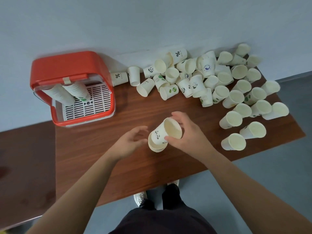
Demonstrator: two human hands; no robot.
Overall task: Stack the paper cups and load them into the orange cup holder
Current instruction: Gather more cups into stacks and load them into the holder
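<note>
Loose cups [195,85] crowd the table's [101,157] far right corner, with the orange holder [67,65] at far left. Our right hand [187,135] grips a panda cup [160,132]; our left hand [130,142] curls loosely, empty.

The wooden table [135,166] bears scattered paper cups [233,98] and an orange cup holder [67,65].

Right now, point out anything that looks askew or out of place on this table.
Most loose paper cups lie tipped on their sides, heaped across the far right of the table. In the orange cup holder, two stacks lean rather than stand straight. Nothing looks spilled.
</note>
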